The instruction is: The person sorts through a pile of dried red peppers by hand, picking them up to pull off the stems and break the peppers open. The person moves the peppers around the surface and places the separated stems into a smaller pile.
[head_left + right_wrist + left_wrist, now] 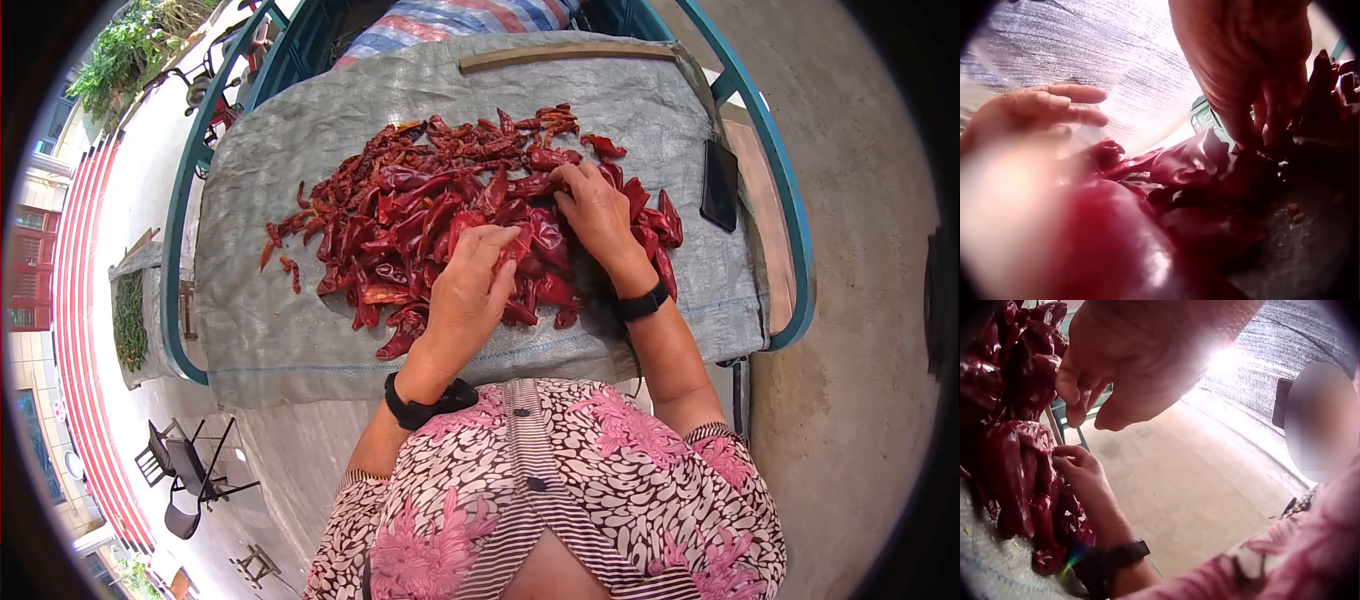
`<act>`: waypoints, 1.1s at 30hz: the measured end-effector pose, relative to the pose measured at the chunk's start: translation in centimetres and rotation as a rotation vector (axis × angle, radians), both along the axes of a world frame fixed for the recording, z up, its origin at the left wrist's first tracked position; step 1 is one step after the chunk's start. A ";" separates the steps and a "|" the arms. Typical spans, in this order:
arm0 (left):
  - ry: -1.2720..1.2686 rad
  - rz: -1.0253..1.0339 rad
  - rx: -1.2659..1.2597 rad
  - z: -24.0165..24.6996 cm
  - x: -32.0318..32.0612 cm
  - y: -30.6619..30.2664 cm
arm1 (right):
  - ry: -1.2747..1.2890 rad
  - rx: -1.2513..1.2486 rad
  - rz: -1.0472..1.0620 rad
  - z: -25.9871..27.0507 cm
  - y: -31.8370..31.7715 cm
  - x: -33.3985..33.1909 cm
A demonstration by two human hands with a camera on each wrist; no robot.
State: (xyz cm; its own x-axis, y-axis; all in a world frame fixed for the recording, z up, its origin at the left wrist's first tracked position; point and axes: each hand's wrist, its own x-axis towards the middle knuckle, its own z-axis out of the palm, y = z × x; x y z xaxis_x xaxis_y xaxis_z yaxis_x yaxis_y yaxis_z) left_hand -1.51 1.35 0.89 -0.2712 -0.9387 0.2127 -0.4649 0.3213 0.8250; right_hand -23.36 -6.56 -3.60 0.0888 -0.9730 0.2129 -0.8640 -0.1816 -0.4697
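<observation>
A heap of glossy red dried chili peppers (420, 215) lies on a grey woven sheet (270, 330). My left hand (468, 285) hovers over the near middle of the heap, its fingers loosely extended. From the right wrist view, the left hand (1029, 112) has nearly straight fingers with nothing between them. My right hand (597, 215) reaches to the heap's right side, fingers bent downward. In the right wrist view the right hand (1254, 75) has its fingertips down among the peppers (1194, 159); I cannot tell whether they pinch one. Black bands (643, 303) circle both wrists.
Teal metal rails (775, 190) flank the sheet. A black phone (719, 185) lies at its right edge, and a wooden strip (565, 55) along the far edge. Smaller, shrivelled peppers (365, 165) form the heap's far left part. A folding chair (190, 470) stands at lower left.
</observation>
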 end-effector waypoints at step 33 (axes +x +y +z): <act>-0.161 0.084 0.045 -0.4 0.2 0.7 | 0.108 -0.076 0.063 -1.0 0.0 -1.0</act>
